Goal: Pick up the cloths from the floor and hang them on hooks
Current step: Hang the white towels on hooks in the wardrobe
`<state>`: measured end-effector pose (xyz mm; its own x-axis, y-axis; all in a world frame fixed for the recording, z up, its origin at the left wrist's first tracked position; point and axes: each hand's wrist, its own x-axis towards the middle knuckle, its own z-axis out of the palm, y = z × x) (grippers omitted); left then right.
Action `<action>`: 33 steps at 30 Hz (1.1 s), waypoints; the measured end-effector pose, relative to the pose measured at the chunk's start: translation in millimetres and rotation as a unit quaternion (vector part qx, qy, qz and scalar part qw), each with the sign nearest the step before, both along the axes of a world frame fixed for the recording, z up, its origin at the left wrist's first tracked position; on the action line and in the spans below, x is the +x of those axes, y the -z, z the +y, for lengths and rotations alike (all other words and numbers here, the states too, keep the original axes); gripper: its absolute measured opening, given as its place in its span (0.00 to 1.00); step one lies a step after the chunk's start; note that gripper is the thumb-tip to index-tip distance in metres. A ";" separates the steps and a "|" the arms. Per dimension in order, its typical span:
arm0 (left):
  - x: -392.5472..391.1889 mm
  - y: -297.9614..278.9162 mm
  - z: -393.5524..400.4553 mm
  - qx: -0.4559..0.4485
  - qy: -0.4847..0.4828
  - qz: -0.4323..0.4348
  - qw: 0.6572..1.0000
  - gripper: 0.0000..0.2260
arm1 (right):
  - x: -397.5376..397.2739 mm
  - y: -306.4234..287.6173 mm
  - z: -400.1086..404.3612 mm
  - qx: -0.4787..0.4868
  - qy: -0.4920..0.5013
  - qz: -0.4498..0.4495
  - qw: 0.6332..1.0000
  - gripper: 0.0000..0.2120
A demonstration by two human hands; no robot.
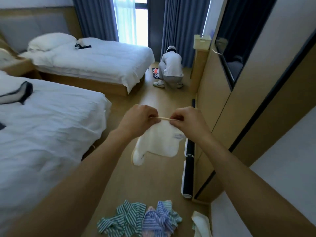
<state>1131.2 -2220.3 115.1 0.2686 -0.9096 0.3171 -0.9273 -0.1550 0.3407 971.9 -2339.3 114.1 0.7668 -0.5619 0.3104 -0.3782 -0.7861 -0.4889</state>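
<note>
Head view: both hands (160, 117) pinch a white cloth's loop (165, 119) above tan floor (153, 182) between beds (51, 117) and wardrobe (213, 93)

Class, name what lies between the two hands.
In the head view, a taut loop of the white cloth spans from left hand to right hand.

Two beds (51, 117) lie left, the wardrobe (222, 103) right, cloths (136, 219) on the floor (153, 185) between.
</note>
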 end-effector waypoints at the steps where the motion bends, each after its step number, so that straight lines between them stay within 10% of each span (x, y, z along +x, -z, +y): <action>1: 7.2 -6.7 9.3 -0.006 -0.015 -0.007 1.000 0.08 | 7.4 -6.5 4.2 -0.005 -0.009 -0.002 1.000 0.03; 33: -107.1 -51.0 392.4 -0.092 -0.566 0.004 0.819 0.06 | 112.4 -59.2 247.1 0.101 -0.443 -0.019 0.891 0.10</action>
<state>1024.1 -1827.9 166.0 0.9101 -0.0126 0.4143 -0.2215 -0.8597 0.4604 1084.3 -2092.2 173.4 0.9280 0.2112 0.3071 0.3669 -0.6620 -0.6536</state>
